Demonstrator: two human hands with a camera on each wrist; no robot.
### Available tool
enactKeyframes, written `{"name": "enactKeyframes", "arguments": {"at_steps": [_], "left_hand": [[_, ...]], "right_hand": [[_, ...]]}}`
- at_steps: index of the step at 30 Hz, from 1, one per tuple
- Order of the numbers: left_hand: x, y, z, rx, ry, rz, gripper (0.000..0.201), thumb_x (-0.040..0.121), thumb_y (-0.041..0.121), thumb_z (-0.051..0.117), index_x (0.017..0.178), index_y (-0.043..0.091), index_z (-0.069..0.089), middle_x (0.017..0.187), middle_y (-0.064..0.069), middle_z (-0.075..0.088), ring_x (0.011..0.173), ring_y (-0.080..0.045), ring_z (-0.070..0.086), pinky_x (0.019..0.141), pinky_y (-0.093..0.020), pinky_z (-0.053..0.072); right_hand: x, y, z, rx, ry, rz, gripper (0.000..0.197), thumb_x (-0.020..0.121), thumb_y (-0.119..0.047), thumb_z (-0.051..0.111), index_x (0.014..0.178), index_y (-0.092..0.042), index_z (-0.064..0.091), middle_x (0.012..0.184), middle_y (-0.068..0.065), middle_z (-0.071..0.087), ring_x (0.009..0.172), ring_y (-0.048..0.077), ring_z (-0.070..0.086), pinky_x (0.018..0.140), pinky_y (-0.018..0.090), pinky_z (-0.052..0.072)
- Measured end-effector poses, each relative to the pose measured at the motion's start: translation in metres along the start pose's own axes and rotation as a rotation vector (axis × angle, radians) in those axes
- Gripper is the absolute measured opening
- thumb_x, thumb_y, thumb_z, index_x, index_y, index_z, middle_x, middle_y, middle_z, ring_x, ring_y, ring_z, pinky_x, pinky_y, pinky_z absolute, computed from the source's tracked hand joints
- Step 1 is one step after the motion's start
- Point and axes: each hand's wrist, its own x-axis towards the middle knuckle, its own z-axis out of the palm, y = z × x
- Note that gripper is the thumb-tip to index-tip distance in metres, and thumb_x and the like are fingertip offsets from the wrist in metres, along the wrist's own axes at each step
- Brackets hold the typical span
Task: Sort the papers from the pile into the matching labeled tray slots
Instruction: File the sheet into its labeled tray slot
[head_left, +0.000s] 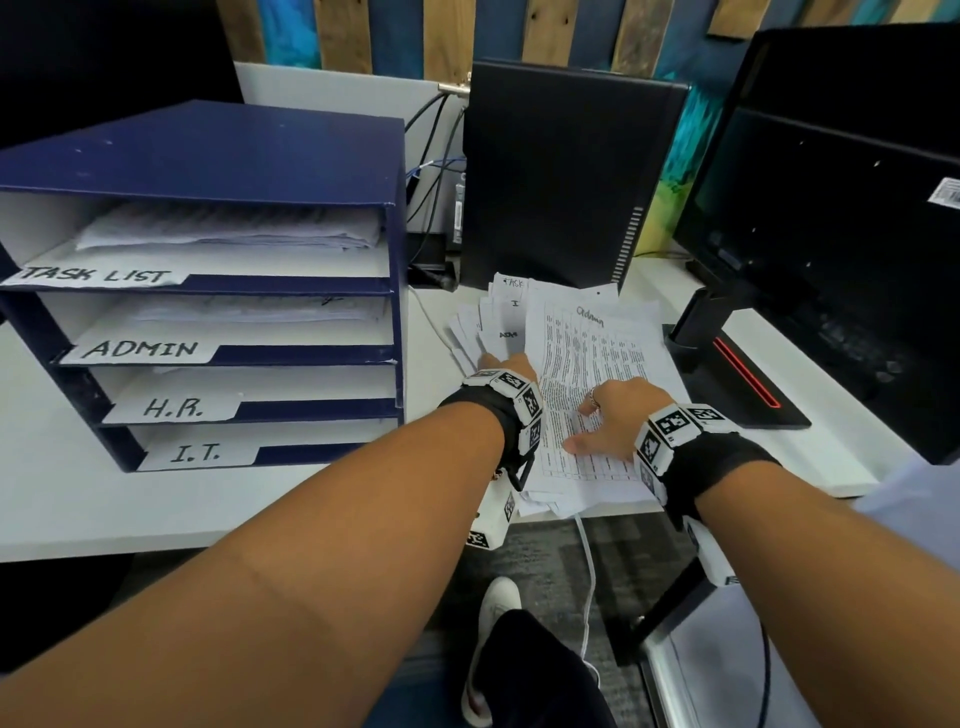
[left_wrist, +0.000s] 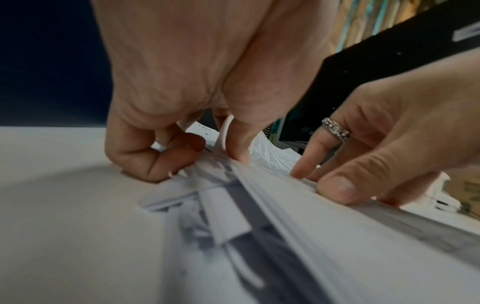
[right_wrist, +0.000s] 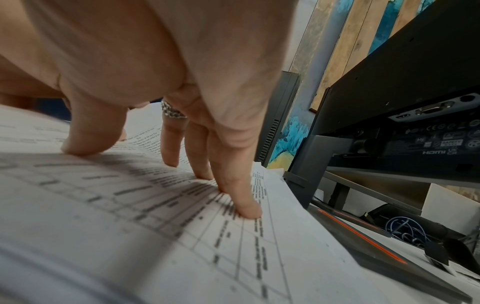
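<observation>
Resting on a white desk (head_left: 156, 499) before a wall of painted wooden planks, the pile of papers (head_left: 582, 364) lies under both hands. Right hand (head_left: 618, 415) fingers, spread, press the top sheet headed "Admin"; left hand (head_left: 506, 364) fingers curl round the pile's left edge, thumb tucked under a lifted sheet. Left of the fingers stands a blue tray (head_left: 208, 156) labeled TASK LIST, ADMIN, H.R., I.T. A monitor (head_left: 841, 208) marked HDMI is cut off at right.
</observation>
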Motion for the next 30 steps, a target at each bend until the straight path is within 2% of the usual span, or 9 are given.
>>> {"name": "enactKeyframes", "arguments": {"at_steps": [3,6,8,13,17,21,25,28,30], "left_hand": [[-0.001,0.004,-0.003,0.017,0.013,-0.025,0.032,0.097,0.008,0.048,0.129,0.012,0.047,0.141,-0.012,0.038,0.131,-0.035,0.038,0.097,-0.037,0.034],[-0.007,0.016,-0.011,-0.067,0.056,-0.064,0.044,0.087,0.004,0.057,0.128,0.017,0.049,0.139,-0.009,0.031,0.132,-0.036,0.026,0.105,-0.051,0.03],[-0.01,0.027,-0.016,-0.082,0.086,-0.033,0.042,0.084,0.005,0.059,0.124,0.016,0.052,0.129,-0.007,0.04,0.128,-0.033,0.032,0.103,-0.052,0.033],[-0.016,0.047,-0.018,-0.291,0.167,0.133,0.026,0.092,-0.002,0.054,0.117,0.001,0.058,0.113,-0.016,0.063,0.103,-0.032,0.062,0.081,-0.031,0.051],[-0.024,0.044,-0.019,-0.435,0.266,0.115,0.028,0.09,-0.004,0.051,0.115,0.002,0.063,0.103,-0.015,0.065,0.095,-0.031,0.065,0.082,-0.034,0.055],[-0.031,0.025,-0.019,-0.622,0.346,0.065,0.031,0.086,-0.005,0.046,0.109,0.006,0.064,0.091,-0.008,0.063,0.087,-0.028,0.064,0.07,-0.028,0.051],[-0.049,0.002,-0.026,-0.925,0.453,-0.027,0.067,0.092,-0.002,0.049,0.148,0.031,0.03,0.087,0.011,0.052,0.07,-0.008,0.052,0.072,-0.023,0.045],[-0.061,-0.017,-0.027,-1.083,0.456,-0.074,0.085,0.094,0.002,0.056,0.156,0.03,0.006,0.122,0.009,0.055,0.091,-0.007,0.056,0.08,-0.014,0.036],[-0.064,-0.029,-0.023,-1.135,0.49,-0.075,0.078,0.088,0.007,0.069,0.151,0.025,0.028,0.129,0.013,0.05,0.11,-0.009,0.055,0.094,-0.018,0.037]], "right_hand": [[0.0,-0.001,0.0,0.004,0.004,0.001,0.064,0.08,-0.062,0.071,0.131,-0.023,0.061,0.123,0.0,0.066,0.107,0.019,0.063,0.085,0.026,0.048],[0.001,-0.002,0.002,-0.009,0.013,-0.005,0.062,0.081,-0.06,0.071,0.13,-0.024,0.062,0.122,0.0,0.067,0.106,0.019,0.063,0.085,0.026,0.048],[0.0,-0.003,0.002,-0.026,0.018,-0.003,0.06,0.08,-0.059,0.072,0.128,-0.024,0.063,0.117,0.0,0.068,0.101,0.018,0.063,0.085,0.027,0.05],[-0.003,-0.006,0.003,-0.045,0.051,0.013,0.043,0.087,-0.046,0.07,0.116,-0.015,0.065,0.11,0.007,0.071,0.086,0.021,0.059,0.078,0.028,0.048],[-0.01,-0.003,0.01,0.001,0.047,0.016,0.048,0.092,-0.045,0.062,0.13,-0.016,0.057,0.118,0.008,0.067,0.105,0.025,0.063,0.084,0.029,0.047],[-0.023,0.009,0.012,0.328,0.046,-0.001,0.059,0.095,-0.054,0.055,0.146,-0.024,0.045,0.131,0.002,0.059,0.117,0.023,0.057,0.097,0.033,0.044],[-0.029,0.031,0.005,0.431,0.276,0.211,0.077,0.093,-0.055,0.058,0.154,-0.016,0.032,0.159,0.007,0.031,0.141,0.036,0.036,0.115,0.049,0.034],[-0.031,0.037,-0.003,0.577,0.317,0.281,0.086,0.09,-0.051,0.065,0.153,-0.006,0.029,0.154,0.013,0.037,0.137,0.035,0.042,0.112,0.045,0.038],[-0.031,0.038,-0.004,0.728,0.347,0.247,0.082,0.087,-0.047,0.072,0.149,-0.008,0.035,0.145,0.007,0.049,0.131,0.031,0.05,0.107,0.042,0.041]]}}
